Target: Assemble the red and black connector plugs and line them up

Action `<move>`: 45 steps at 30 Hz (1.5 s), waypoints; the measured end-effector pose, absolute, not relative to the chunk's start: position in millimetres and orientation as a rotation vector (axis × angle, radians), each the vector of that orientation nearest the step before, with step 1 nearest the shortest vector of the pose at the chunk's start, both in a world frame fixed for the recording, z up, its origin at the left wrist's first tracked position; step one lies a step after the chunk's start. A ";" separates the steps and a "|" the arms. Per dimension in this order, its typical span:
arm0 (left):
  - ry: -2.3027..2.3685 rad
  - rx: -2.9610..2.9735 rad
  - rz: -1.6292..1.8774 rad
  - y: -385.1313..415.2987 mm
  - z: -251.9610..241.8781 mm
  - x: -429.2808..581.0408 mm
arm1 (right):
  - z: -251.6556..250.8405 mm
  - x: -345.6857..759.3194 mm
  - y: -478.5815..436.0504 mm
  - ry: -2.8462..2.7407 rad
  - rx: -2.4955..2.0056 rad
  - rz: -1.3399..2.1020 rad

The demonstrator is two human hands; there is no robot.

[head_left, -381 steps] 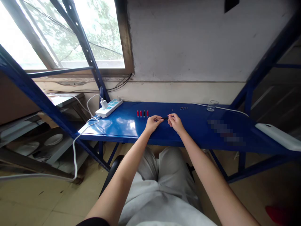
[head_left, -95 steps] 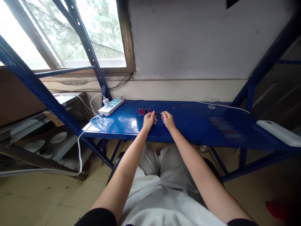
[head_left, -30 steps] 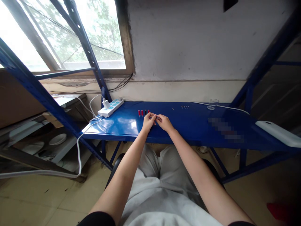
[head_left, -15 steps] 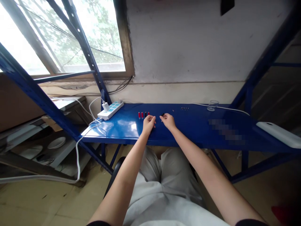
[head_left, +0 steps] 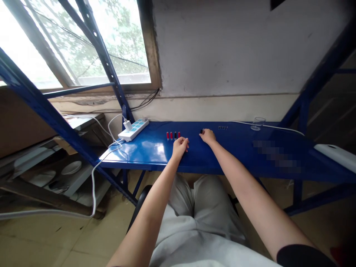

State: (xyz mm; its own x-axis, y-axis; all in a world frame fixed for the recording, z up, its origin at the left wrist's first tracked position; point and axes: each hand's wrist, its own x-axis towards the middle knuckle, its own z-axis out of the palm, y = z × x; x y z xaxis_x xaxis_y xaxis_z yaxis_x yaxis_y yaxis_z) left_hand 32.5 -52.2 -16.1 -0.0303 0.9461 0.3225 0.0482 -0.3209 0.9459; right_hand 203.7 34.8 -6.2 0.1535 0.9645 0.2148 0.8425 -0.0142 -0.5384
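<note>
My left hand [head_left: 180,147] hovers over the near part of the blue table, its fingers curled together. Whatever may be between those fingers is too small to make out. Just beyond it stands a short row of small red cylindrical pieces [head_left: 168,135] with a black piece [head_left: 175,135] among them. Further right, my right hand [head_left: 208,136] pinches a small black piece [head_left: 201,131] close to the tabletop. Several tiny metallic pieces [head_left: 223,128] lie in a row to the right of that hand.
A white power strip [head_left: 134,129] with a plugged-in adapter lies on the table's left end, its cable hanging over the edge. A clear glass [head_left: 258,124] lies at the back right, near a white cord. A white object [head_left: 338,155] occupies the right end of the blue table [head_left: 150,148].
My right hand has moved away from my left, to the right and slightly farther back, with the black piece. My left hand stays near the row, fingers still curled. The view has shifted slightly.
</note>
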 end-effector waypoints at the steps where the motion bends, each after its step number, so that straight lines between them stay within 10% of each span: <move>1: 1.095 1.467 1.456 -52.1 -16.3 32.6 | -6.6 204.6 36.1 -1.713 -1.896 0.293; 45: 1.133 1.486 1.425 -50.9 -17.6 32.5 | 6.7 226.9 42.5 -1.836 -2.056 0.564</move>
